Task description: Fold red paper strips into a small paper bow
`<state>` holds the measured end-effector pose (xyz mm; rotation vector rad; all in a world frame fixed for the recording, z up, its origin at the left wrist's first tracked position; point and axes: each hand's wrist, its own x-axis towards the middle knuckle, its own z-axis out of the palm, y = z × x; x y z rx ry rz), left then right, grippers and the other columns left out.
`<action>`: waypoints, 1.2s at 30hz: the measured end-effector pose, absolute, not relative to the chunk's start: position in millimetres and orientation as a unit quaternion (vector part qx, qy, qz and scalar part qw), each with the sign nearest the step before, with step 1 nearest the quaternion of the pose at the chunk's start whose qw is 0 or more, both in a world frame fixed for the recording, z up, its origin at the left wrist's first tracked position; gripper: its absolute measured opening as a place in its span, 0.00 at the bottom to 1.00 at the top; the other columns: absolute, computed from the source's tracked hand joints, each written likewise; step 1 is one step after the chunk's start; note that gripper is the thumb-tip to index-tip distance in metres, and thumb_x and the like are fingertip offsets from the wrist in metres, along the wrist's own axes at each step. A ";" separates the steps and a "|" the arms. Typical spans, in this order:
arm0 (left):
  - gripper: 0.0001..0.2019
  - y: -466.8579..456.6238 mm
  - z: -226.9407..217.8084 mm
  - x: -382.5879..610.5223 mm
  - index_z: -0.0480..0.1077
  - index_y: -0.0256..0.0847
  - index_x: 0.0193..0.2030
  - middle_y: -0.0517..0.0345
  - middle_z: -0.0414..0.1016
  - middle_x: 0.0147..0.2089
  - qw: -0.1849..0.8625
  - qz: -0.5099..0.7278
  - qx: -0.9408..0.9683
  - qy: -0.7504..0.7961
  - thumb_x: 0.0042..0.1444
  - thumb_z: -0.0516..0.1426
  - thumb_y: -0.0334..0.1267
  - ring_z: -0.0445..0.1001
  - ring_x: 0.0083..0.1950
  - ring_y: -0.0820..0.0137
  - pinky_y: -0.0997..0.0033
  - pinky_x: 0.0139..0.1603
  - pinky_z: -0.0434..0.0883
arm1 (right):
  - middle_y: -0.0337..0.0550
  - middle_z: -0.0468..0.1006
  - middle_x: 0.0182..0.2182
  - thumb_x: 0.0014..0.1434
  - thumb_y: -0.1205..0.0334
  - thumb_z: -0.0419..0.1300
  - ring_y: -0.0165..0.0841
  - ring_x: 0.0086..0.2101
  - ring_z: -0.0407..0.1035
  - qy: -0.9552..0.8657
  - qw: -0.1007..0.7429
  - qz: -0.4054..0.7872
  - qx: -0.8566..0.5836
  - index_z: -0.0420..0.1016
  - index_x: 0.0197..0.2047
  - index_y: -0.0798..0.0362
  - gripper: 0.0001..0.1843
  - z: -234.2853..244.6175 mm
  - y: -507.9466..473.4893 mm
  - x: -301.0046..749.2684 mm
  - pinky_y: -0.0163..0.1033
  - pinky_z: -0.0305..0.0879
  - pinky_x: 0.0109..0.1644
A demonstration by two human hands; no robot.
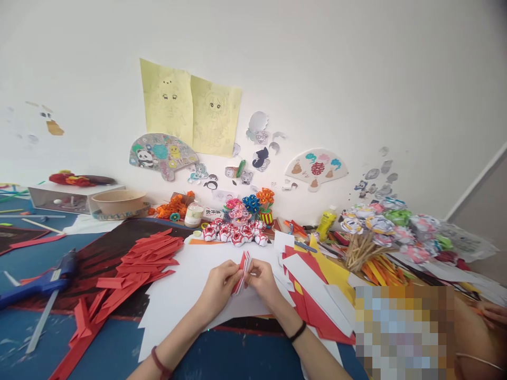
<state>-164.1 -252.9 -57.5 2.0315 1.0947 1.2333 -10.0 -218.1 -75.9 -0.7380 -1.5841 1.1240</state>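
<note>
Folded red-and-white paper piece (243,274), pleated, standing upright, pinched between left hand (219,287) and right hand (263,282), over white sheet (186,287)

Both hands, left (217,287) and right (262,281), pinching a folded red-and-white paper piece (243,270) above white sheets (190,285)

The folded piece (242,272) at centre is thin matt paper, red and white. The sheets (178,295) beneath it are smooth white paper; the strips (144,258) left of centre, matt red paper. The glue gun (47,279) at the left edge looks glossy blue plastic.
</note>
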 end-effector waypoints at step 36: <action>0.18 -251.8 -38.7 -168.2 0.71 0.36 0.34 0.63 0.64 0.24 0.419 0.481 0.662 0.393 0.53 0.58 0.52 0.61 0.26 0.75 0.77 0.27 0.58 | 0.43 0.79 0.27 0.47 0.54 0.69 0.35 0.30 0.73 -0.657 0.431 0.539 -0.303 0.81 0.34 0.56 0.14 -59.1 -227.3 -1.0 0.37 0.67 0.36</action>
